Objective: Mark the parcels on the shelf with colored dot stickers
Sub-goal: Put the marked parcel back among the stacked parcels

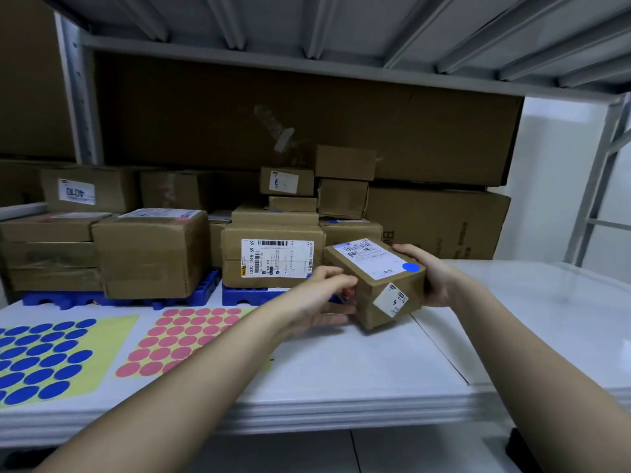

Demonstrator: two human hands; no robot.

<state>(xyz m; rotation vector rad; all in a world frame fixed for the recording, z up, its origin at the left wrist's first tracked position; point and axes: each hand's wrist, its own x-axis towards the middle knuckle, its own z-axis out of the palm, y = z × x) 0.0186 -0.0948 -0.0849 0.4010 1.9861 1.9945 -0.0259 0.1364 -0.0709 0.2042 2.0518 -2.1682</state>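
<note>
A small brown parcel (377, 285) with a white label and a blue dot sticker (410, 267) on top is held tilted just above the white shelf (341, 363). My left hand (324, 295) grips its left side and my right hand (426, 274) grips its right side. A sheet of blue dot stickers (44, 356) lies at the front left of the shelf. Beside it lies a sheet of pink dot stickers (177, 339), partly covered by my left forearm.
Stacked cardboard parcels (269, 257) sit on blue pallets (249, 297) at the back left and middle. Large flat cartons (440, 223) stand behind them. A metal shelf deck hangs overhead, with a grey upright (594, 199) at the right.
</note>
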